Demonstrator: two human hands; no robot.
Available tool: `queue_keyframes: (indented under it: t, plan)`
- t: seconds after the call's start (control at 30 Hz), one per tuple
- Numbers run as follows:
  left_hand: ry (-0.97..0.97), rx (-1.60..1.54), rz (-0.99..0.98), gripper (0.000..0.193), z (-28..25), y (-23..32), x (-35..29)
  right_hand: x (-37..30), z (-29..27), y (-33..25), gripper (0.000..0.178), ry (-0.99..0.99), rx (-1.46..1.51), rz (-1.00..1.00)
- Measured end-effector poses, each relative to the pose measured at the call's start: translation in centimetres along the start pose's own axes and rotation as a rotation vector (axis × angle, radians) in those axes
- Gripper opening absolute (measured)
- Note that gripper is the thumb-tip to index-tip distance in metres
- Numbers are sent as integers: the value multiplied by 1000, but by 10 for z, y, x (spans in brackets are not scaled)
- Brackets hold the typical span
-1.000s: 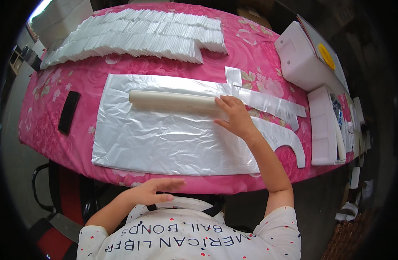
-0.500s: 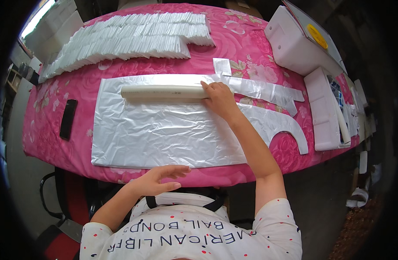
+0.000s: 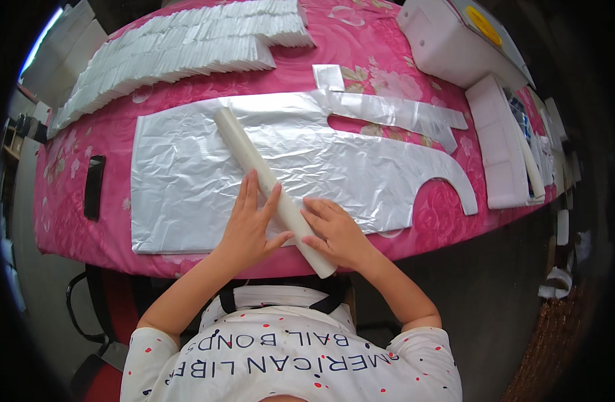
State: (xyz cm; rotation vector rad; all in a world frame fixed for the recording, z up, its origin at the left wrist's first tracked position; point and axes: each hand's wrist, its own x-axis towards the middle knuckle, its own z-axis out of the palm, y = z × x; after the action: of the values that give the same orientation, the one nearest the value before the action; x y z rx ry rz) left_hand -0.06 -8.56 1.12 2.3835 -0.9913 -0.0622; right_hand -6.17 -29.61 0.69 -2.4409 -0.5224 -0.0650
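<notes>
A pale, smooth tube (image 3: 237, 139) lies slantwise across a flat piece of shiny silvery-white plastic film (image 3: 180, 181), its near end by the table's front edge. My left hand (image 3: 249, 221) rests against the tube's left side, fingers stretched out and apart. Beside the tube's lower right, my right hand (image 3: 339, 231) has its fingers spread, with the thumb and fingertips at the tube. Neither hand wraps round it. The film has an apron-like outline, with curved cut-outs and strap-like strips (image 3: 404, 110) at its right end.
Rows of folded white plastic packets (image 3: 187, 50) stand at the far left. A small white square (image 3: 329, 78) lies behind the film. A black phone-like slab (image 3: 93, 187) is on the left, and white foam boxes (image 3: 492, 151) line the right side of the pink flowered tablecloth (image 3: 66, 221).
The tube has turned from lying level across the film to a slant, its right end swung toward me. My right hand has come nearer, and my left hand has moved up to the tube.
</notes>
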Motion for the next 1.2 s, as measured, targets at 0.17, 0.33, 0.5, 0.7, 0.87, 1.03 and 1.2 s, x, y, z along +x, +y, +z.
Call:
queue_keyframes:
  t: [0.17, 0.33, 0.5, 0.7, 0.87, 1.03, 1.2]
  plan:
    - [20, 13, 146, 70, 24, 10, 43, -20, -24, 71, 46, 79, -361, 90]
    - [-120, -70, 254, 55, 34, 21, 68, -75, -93, 163, 41, 321, -419, 400]
    - [-183, -46, 265, 51, 35, 30, 75, -148, -134, 214, 35, 514, -602, 735]
    - [-159, -74, 306, 48, 37, 26, 73, -157, -140, 203, 27, 592, -639, 860]
    - [-211, -24, 330, 47, 37, 35, 68, -136, -150, 177, 27, 593, -586, 1028]
    - [-184, -28, 345, 48, 39, 38, 66, -177, -138, 224, 26, 675, -817, 833]
    - [-202, -20, 345, 51, 41, 41, 66, -175, -142, 217, 23, 618, -803, 888]
